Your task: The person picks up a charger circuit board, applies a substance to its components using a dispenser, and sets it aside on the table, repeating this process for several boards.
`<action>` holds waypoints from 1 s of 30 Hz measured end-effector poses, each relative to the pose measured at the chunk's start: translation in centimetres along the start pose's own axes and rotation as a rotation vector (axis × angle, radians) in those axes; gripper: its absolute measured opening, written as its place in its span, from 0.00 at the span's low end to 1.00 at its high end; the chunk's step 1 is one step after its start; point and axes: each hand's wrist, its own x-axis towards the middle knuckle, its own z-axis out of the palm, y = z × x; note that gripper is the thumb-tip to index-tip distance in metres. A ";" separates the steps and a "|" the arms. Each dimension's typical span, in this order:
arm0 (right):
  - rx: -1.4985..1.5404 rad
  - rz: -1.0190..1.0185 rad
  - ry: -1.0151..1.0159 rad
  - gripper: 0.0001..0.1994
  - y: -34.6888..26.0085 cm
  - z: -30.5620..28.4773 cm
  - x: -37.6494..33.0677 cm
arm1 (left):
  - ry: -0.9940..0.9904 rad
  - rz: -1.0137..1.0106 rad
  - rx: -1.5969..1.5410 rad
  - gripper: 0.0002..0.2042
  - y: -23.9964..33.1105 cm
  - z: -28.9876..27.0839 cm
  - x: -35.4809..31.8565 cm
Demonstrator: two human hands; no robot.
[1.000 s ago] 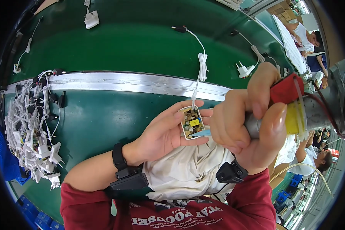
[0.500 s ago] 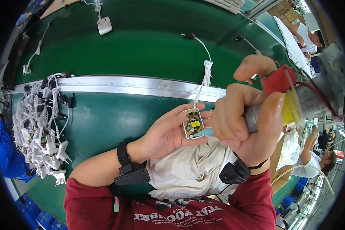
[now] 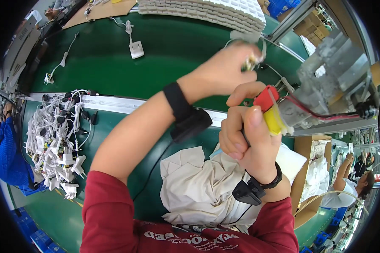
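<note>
We observe the left hand (image 3: 228, 69) stretched over the dark green work surface (image 3: 93, 63) beyond the straight silver metal rail (image 3: 112, 104); motion blurs it. Its fingers are curled, thumb opposed, grasping a small yellowish-and-white circuit piece (image 3: 251, 63), details too smeared to read. We record the right hand (image 3: 250, 137) nearer the body, fingers clenched around a grey cylindrical tool with a yellow band and red block (image 3: 276, 119). Below it lies crumpled cream cloth (image 3: 198, 181). At left, we note a heap of white corded plug adapters (image 3: 57, 145).
</note>
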 end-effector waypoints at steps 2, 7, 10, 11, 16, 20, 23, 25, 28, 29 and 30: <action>-0.015 -0.015 0.015 0.21 -0.1 -0.4 -0.2 | -0.197 -0.065 0.160 0.19 -0.1 1.1 -2.0; 0.032 -0.036 -0.006 0.19 0.2 -0.1 0.1 | -0.355 -0.214 0.393 0.19 -2.5 1.1 -6.4; 0.034 -0.027 0.025 0.18 0.4 -0.6 0.2 | -0.132 -0.349 0.697 0.22 -2.1 -3.0 -3.3; 0.038 -0.024 0.025 0.17 0.2 -0.7 0.1 | -0.058 -0.346 0.873 0.24 -3.1 -4.8 -2.9; 0.064 -0.036 0.008 0.16 0.0 -0.1 0.1 | -0.071 -0.507 1.388 0.31 -7.6 -13.0 -7.6; 0.056 -0.075 0.002 0.15 0.6 -0.2 0.1 | -0.167 -0.811 1.103 0.27 -7.4 -15.3 -8.6; 0.053 -0.083 0.021 0.14 0.3 -0.2 -0.1 | 0.160 -1.006 0.304 0.17 -4.0 -13.7 -8.9; 0.048 -0.083 0.041 0.14 0.2 -0.7 0.1 | 0.411 -1.116 -0.525 0.12 -0.2 -10.8 -9.7; 0.011 -0.078 0.078 0.13 0.3 -1.2 0.5 | 0.416 -1.142 -1.188 0.15 4.6 -6.4 -13.0; 0.006 -0.072 0.086 0.13 0.0 -1.1 0.6 | 0.395 -1.156 -1.220 0.17 6.7 -4.9 -13.7; 0.001 -0.074 0.092 0.14 0.0 -1.2 0.9 | 0.375 -1.174 -1.253 0.18 8.3 -3.6 -14.5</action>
